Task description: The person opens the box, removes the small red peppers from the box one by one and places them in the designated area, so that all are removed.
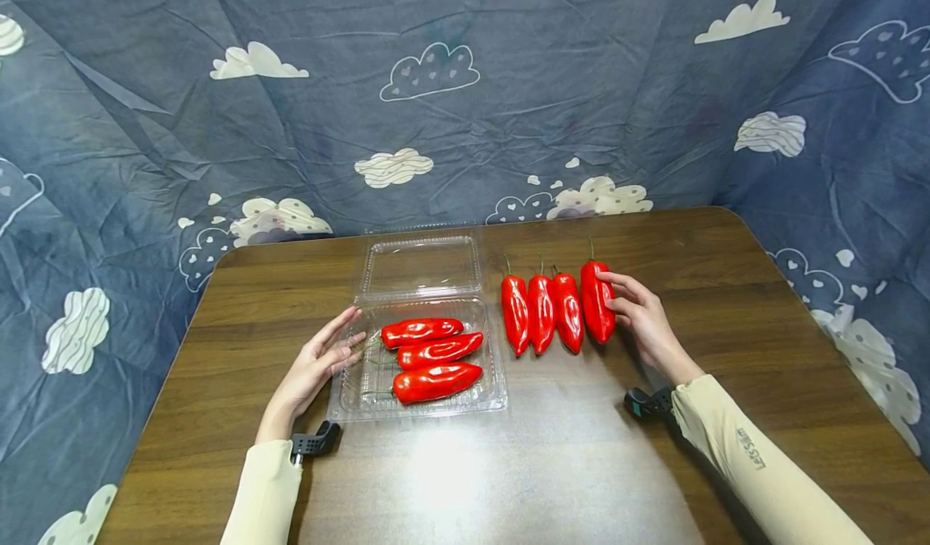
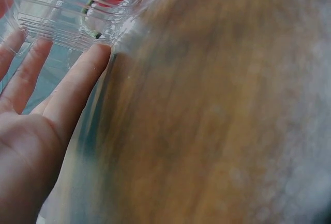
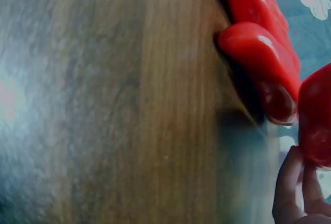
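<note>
My right hand [image 1: 643, 323] grips a long red pepper [image 1: 596, 303], fingers on its right side and its green stem pointing away. In the right wrist view this pepper [image 3: 316, 115] appears at the right edge, the fingertips against its lower end. Three more red peppers [image 1: 541, 315] lie side by side just left of it. With fingers spread and fairly straight, my left hand [image 1: 308, 371] touches the left side of a clear plastic clamshell container [image 1: 496, 396]. Inside it, three red peppers [image 1: 436, 383] lie crosswise, stems to the left.
The container's hinged lid [image 1: 425, 264] is folded back flat toward the far table edge. A brown wooden table [image 1: 726, 303] carries everything, with a bright glare at its near middle. A blue cloth with clouds [image 1: 567, 125] hangs behind and at both sides.
</note>
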A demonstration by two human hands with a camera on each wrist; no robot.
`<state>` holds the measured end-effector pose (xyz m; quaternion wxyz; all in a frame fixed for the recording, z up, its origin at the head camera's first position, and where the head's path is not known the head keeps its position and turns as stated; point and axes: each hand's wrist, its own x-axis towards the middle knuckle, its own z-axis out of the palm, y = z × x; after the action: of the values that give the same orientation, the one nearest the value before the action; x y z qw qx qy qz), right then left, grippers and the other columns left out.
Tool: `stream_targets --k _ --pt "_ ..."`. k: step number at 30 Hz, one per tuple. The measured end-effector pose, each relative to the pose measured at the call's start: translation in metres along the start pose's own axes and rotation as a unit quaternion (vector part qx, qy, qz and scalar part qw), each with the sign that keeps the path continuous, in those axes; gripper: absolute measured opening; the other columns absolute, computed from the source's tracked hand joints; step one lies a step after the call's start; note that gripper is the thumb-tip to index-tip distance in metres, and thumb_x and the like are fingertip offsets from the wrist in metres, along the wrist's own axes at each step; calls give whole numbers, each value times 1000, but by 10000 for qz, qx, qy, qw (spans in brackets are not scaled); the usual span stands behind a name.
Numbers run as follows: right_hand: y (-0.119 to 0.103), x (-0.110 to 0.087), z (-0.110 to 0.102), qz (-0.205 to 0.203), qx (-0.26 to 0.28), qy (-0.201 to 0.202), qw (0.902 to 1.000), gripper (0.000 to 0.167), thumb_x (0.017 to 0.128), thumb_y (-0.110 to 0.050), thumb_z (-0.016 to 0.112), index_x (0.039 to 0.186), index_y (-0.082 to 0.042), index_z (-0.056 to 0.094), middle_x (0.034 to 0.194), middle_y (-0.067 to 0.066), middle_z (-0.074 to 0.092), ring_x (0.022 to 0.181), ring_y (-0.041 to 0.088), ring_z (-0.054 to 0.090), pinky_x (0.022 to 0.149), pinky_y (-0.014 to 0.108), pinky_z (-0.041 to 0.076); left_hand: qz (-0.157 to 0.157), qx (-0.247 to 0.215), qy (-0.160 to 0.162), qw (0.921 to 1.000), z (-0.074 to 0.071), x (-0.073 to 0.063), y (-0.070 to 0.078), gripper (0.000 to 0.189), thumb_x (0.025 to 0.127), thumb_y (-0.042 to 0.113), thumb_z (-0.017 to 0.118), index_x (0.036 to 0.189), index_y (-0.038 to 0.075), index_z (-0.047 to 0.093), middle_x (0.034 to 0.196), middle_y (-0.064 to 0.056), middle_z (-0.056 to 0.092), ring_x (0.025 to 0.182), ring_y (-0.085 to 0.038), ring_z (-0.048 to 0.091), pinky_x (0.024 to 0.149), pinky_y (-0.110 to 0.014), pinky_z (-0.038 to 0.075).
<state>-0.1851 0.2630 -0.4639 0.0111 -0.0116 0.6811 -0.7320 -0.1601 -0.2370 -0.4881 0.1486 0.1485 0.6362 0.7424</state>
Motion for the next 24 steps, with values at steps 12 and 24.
stream_targets --k 12,24 --pt "8 4 -2 200 -969 -8 9951 42 93 5 47 135 5 47 121 15 50 94 8 54 73 18 51 22 30 9 10000 1 0 0 62 95 -7 41 152 5 21 156 -18 16 135 -45 24 101 -34 42" --pt "8 4 -2 278 -1330 -40 9907 44 92 6 47 136 7 43 129 31 45 90 8 54 72 18 51 37 50 24 10000 0 0 0 62 95 -8 40 152 6 21 156 -17 17 135 -45 24 101 -34 42"
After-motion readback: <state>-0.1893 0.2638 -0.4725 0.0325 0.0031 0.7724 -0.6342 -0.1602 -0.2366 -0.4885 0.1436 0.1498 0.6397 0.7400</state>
